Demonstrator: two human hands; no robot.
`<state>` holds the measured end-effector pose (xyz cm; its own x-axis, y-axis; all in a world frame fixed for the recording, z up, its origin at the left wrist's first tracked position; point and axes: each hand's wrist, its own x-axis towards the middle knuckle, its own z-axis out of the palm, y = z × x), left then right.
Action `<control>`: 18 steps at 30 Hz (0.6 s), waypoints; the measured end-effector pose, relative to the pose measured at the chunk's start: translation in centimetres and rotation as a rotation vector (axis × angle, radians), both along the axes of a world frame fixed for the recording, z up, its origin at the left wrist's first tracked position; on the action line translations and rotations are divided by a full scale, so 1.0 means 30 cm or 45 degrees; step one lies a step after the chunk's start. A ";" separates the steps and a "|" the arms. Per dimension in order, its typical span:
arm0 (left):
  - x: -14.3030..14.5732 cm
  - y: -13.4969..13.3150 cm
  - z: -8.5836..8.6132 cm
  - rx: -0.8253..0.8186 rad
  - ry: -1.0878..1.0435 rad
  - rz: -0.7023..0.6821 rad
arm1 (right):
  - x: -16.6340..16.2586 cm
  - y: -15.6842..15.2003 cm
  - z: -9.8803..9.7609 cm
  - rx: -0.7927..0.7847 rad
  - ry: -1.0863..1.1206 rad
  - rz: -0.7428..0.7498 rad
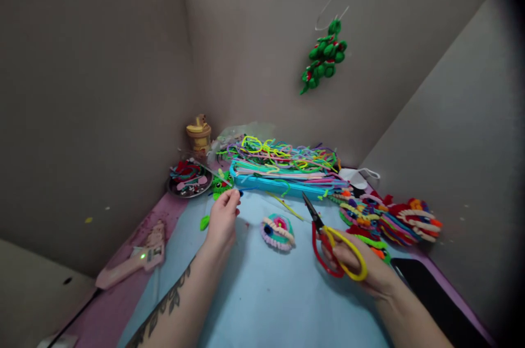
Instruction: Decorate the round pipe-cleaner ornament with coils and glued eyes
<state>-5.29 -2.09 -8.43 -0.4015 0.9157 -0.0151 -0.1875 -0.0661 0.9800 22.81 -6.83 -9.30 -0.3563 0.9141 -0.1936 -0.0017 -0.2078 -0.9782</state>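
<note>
My left fingers [230, 201] pinch a thin blue strand [249, 189]; my right fingers [345, 253] hold red-and-yellow-handled scissors [319, 222]. Between them, on the blue-covered desk [266, 309], lies a round pipe-cleaner piece [277, 232]. A pink glue gun [150, 255] rests at my left, pipe cleaners [287, 156] heaped beyond.

1. Scissors [317, 220]: have dark, narrow blades lying close together and two large handle loops, red at the left and yellow at the right. Sit gripped by the handles in the right hand [348, 261]. Point forward and somewhat to the left, well apart from the left hand [225, 211].
2. Blue strand [248, 189]: is thin, with a dark blue end pinched at the left hand's fingertips. Extends rightward from there, roughly level; too fine to tell exactly where it stops.
3. Fuzzy rounded piece [284, 227]: combines turquoise, a pink middle, a ribbed lilac lower edge, a cream band and a dark blue spot at the left. Lies between the hands, touched by neither.
</note>
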 end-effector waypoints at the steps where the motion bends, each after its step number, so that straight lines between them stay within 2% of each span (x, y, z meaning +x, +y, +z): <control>1: -0.011 0.004 0.002 0.016 0.031 -0.012 | -0.036 -0.016 0.015 -0.041 0.093 0.092; 5: -0.053 0.005 0.026 0.117 0.154 -0.033 | -0.222 -0.043 0.031 -0.229 0.207 0.357; 7: -0.073 -0.004 0.045 0.173 0.236 -0.025 | -0.311 -0.039 0.021 -0.266 0.185 0.384; 10: -0.099 -0.024 0.072 0.304 0.541 0.064 | -0.405 -0.022 0.008 -0.172 0.094 0.363; 13: -0.121 -0.036 0.090 0.444 0.872 0.171 | -0.455 -0.002 0.003 -0.080 -0.014 0.365; 15: -0.130 -0.035 0.093 0.475 0.964 0.164 | -0.473 0.012 -0.001 -0.016 -0.063 0.335; 18: -0.135 -0.026 0.089 0.418 0.958 0.051 | -0.494 0.035 -0.009 0.067 -0.141 0.289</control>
